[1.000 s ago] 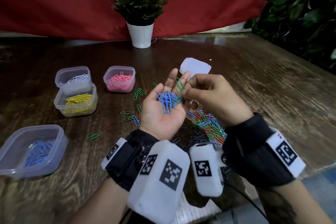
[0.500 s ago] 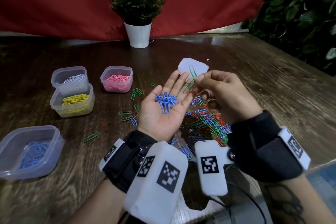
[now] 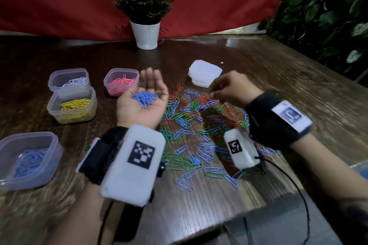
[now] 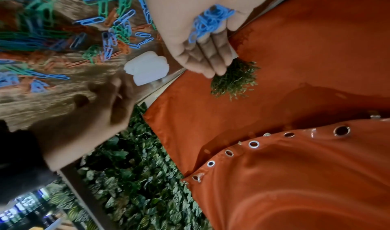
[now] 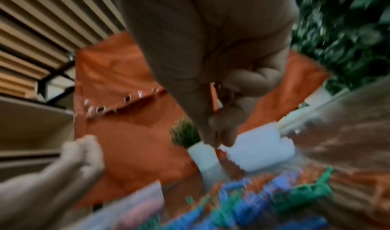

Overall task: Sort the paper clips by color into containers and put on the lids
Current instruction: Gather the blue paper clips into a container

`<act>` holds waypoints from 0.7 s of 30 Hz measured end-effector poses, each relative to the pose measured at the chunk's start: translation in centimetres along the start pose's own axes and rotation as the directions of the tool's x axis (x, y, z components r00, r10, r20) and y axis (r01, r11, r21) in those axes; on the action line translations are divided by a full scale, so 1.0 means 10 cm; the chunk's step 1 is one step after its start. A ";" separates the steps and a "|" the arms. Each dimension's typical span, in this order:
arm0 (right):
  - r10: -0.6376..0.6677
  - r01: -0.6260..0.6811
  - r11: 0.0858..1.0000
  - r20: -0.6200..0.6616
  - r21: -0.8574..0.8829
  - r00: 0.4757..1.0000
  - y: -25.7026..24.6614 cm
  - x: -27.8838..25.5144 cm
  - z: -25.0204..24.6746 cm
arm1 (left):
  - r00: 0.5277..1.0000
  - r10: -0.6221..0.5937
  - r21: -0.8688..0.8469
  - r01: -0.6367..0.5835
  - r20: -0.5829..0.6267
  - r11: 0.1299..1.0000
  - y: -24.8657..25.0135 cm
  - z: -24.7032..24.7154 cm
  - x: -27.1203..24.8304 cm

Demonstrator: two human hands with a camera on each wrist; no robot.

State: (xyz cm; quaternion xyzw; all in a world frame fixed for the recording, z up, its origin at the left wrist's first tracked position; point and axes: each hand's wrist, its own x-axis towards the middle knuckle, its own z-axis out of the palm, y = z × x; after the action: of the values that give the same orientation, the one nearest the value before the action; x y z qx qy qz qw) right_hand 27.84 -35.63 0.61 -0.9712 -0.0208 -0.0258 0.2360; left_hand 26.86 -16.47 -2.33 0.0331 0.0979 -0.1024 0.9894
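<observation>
On left palm (image 3: 142,103): blue clips (image 3: 145,98).

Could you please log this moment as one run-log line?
left hand: palm up, carries blue clips | right hand: above mixed pile, blurred | lids: off

blue clips (image 3: 145,99) on upturned palm, mixed clip pile (image 3: 199,131) on table

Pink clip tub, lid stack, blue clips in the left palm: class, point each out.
Pink clip tub (image 3: 111,77), head view, near rim.
Lid stack (image 3: 205,71), head view, top lid.
Blue clips (image 3: 145,98), head view, middle of the bunch.
</observation>
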 end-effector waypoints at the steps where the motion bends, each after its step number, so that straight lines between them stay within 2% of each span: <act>1: -0.052 0.059 0.995 0.091 -0.076 0.995 -0.01 0.08 0.05 | 0.999 0.007 -0.028 -0.008 -0.051 1.000 0.04 -0.01 0.00; 4: -0.171 0.230 0.947 0.253 -0.223 0.952 -0.02 0.31 0.20 | 0.996 -0.011 -0.063 0.006 -0.084 0.998 0.06 -0.05 0.00; 6: -0.180 0.263 0.934 0.320 -0.241 0.930 -0.01 0.43 0.28 | 0.998 -0.017 -0.011 0.016 -0.064 1.000 0.04 -0.08 0.01; 9: -0.123 0.255 0.920 0.398 -0.297 0.909 0.02 0.58 0.34 | 0.999 -0.014 0.028 0.015 -0.046 0.999 0.03 -0.09 0.02; 11: -0.108 0.231 0.928 0.381 -0.294 0.918 0.06 0.62 0.31 | 0.998 -0.013 0.034 0.015 -0.060 0.999 0.03 -0.10 0.03; 14: -0.139 0.212 0.959 0.339 -0.189 0.930 0.17 0.67 0.17 | 0.995 -0.018 0.034 0.022 -0.097 0.999 0.03 -0.11 0.05; 18: -0.147 0.268 0.940 0.456 -0.212 0.878 0.24 0.62 0.17 | 0.994 -0.025 0.030 0.028 -0.108 0.999 0.03 -0.14 0.07; 21: -0.160 0.290 0.935 0.487 -0.203 0.858 0.23 0.62 0.24 | 0.994 -0.025 0.038 0.029 -0.103 0.999 0.02 -0.14 0.07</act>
State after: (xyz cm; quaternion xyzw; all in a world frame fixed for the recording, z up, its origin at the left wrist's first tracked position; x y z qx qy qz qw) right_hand 34.26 -36.42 -2.25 -0.9626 -0.1870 0.1765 0.0854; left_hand 27.31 -16.28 -3.79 0.0567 0.1469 -0.1160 0.9807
